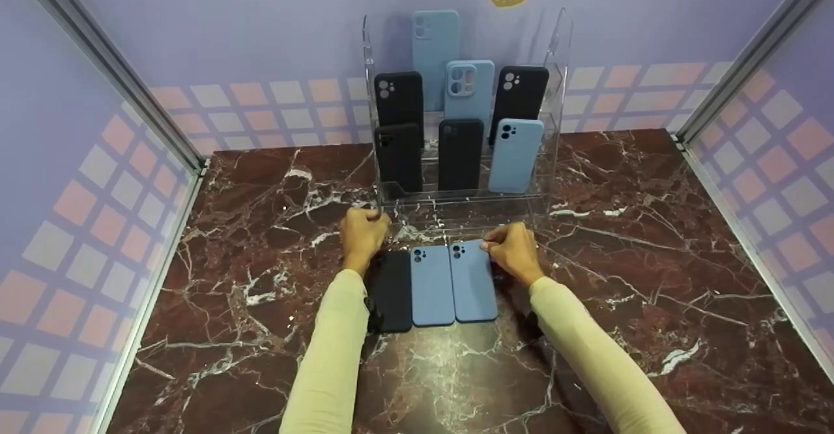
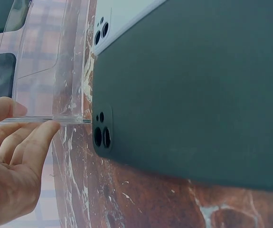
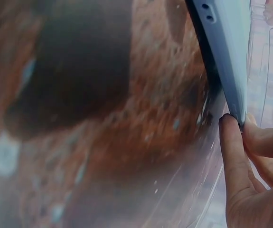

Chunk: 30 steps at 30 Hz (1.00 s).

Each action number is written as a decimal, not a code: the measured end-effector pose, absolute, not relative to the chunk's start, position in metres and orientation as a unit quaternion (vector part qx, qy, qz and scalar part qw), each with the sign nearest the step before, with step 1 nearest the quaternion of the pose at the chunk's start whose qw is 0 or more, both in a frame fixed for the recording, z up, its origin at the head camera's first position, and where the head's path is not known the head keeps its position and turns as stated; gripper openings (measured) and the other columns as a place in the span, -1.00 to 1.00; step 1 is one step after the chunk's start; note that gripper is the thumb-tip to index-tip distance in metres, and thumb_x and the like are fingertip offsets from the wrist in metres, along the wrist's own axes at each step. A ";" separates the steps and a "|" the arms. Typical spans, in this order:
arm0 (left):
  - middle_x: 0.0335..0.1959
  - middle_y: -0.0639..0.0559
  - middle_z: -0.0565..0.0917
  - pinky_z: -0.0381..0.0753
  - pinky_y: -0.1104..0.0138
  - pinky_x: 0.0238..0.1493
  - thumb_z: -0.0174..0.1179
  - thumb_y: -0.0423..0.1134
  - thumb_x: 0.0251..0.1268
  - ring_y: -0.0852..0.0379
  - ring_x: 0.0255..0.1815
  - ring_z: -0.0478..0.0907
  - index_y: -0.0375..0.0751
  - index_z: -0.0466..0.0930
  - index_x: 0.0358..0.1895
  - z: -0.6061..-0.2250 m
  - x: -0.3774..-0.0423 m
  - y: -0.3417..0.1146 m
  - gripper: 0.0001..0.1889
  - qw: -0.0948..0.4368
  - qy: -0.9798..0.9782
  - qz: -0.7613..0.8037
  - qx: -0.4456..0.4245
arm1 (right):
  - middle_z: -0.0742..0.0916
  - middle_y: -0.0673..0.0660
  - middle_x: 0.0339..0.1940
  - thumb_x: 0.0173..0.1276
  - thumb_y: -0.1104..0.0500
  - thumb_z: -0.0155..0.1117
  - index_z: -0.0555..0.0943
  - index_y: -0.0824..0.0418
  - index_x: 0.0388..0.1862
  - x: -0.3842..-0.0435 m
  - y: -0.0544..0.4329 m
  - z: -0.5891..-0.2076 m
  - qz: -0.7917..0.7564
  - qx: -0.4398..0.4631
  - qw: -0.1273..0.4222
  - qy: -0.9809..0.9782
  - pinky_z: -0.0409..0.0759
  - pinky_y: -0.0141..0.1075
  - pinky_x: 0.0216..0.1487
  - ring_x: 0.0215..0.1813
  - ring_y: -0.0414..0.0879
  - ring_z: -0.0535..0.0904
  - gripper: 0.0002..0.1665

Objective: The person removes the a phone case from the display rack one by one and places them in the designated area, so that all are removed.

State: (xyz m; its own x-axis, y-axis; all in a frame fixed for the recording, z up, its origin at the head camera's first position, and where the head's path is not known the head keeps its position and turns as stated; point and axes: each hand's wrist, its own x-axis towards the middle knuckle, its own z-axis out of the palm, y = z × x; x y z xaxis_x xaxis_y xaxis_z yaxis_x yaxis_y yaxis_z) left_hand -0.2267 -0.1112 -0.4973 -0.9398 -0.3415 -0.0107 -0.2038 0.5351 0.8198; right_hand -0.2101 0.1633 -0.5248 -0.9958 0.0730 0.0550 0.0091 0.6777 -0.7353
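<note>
The largest thing before you is the bench [image 1: 651, 290], dark red with white veining, bordered by lilac walls [image 1: 228, 23] printed with pink and white squares. At the back of the bench stands the clear display stand [image 1: 466, 208], stepped in tiers. Your pale yellow sleeves [image 1: 329, 362] reach forward from the near side. Seven phone cases lean upright in the stand: a light blue one [image 1: 436, 56] at the top, a blue one [image 1: 470, 98] between two black ones [image 1: 399, 100] below it, and in the front row two more black ones [image 1: 460, 154] with a light blue one [image 1: 516, 157] on the right. On the bench in front of the stand you have three more cases side by side: the black case [image 1: 393, 290] on the left, the middle blue case [image 1: 432, 284] and the right-hand blue case [image 1: 474, 284]. Your left hand [image 1: 363, 238] pinches the stand's near left edge, the clear panel between thumb and fingers. Your right hand [image 1: 515, 251] pinches the far right corner of the right-hand blue case, fingertips closed on its edge; you cannot tell whether that corner is clear of the bench. Smallest are the camera holes [image 1: 459, 249] at each blue case's far left corner.
</note>
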 end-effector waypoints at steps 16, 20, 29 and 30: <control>-0.12 -0.11 0.79 0.52 0.01 0.11 0.33 -0.23 0.20 -0.14 -0.05 0.67 -0.17 0.84 -0.14 -0.498 -0.226 -0.112 -0.78 0.075 -0.873 -0.457 0.152 | 0.82 0.13 -0.42 0.14 0.23 0.56 0.82 0.22 -0.35 -0.210 0.135 -0.526 0.403 -0.018 0.035 -0.914 0.60 0.01 -0.02 -0.25 0.08 0.75 -0.90; -0.11 -0.12 0.78 0.53 0.00 0.09 0.33 -0.23 0.19 -0.15 -0.07 0.67 -0.18 0.84 -0.17 -0.498 -0.226 -0.112 -0.79 0.078 -0.873 -0.457 0.150 | 0.82 0.12 -0.42 0.13 0.22 0.56 0.82 0.21 -0.35 -0.210 0.130 -0.526 0.407 -0.016 0.033 -0.913 0.60 0.01 -0.02 -0.24 0.08 0.75 -0.89; 0.00 -0.15 0.75 0.52 -0.01 0.11 0.33 -0.22 0.21 -0.18 0.00 0.66 -0.19 0.84 -0.15 -0.497 -0.225 -0.112 -0.79 0.073 -0.872 -0.460 0.151 | 0.81 0.13 -0.46 0.13 0.25 0.55 0.82 0.24 -0.37 -0.209 0.124 -0.527 0.417 0.000 0.041 -0.908 0.61 0.01 -0.09 -0.30 0.07 0.75 -0.91; 0.00 -0.15 0.75 0.51 -0.01 0.11 0.33 -0.22 0.21 -0.18 0.01 0.66 -0.19 0.84 -0.14 -0.497 -0.225 -0.112 -0.79 0.072 -0.872 -0.460 0.151 | 0.81 0.13 -0.46 0.14 0.25 0.55 0.82 0.24 -0.37 -0.209 0.124 -0.527 0.420 -0.002 0.039 -0.907 0.61 0.00 -0.10 -0.31 0.07 0.75 -0.91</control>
